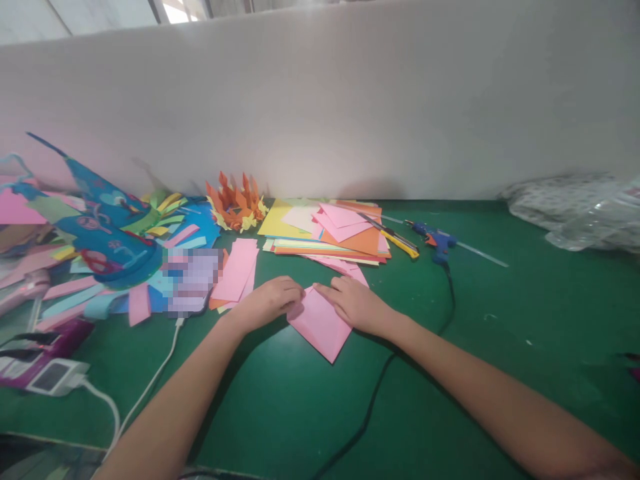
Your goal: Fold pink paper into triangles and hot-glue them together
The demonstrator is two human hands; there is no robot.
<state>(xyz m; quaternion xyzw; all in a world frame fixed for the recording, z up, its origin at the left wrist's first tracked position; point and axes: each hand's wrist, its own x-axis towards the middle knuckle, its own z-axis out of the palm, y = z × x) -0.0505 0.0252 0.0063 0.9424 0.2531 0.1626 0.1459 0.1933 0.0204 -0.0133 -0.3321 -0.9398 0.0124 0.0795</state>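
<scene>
A folded piece of pink paper (323,330) lies on the green table in front of me, one corner pointing towards me. My left hand (270,300) has its fingers curled together at the paper's left corner. From the other side, my right hand (357,303) presses on the upper right part, index finger stretched along the top edge and the other fingers bent. The two hands nearly meet at the top of the paper. Just behind them is a stack of coloured paper sheets (360,240), with loose pink pieces on top and sticking out below.
A yellow utility knife (400,243) and a blue glue gun (440,245) lie right of the stack; the gun's black cable (375,407) runs towards me. Leftward are pink strips (235,270), a phone (193,280), blue cone hats (107,247), an orange paper crown (237,203) and a power strip (50,353).
</scene>
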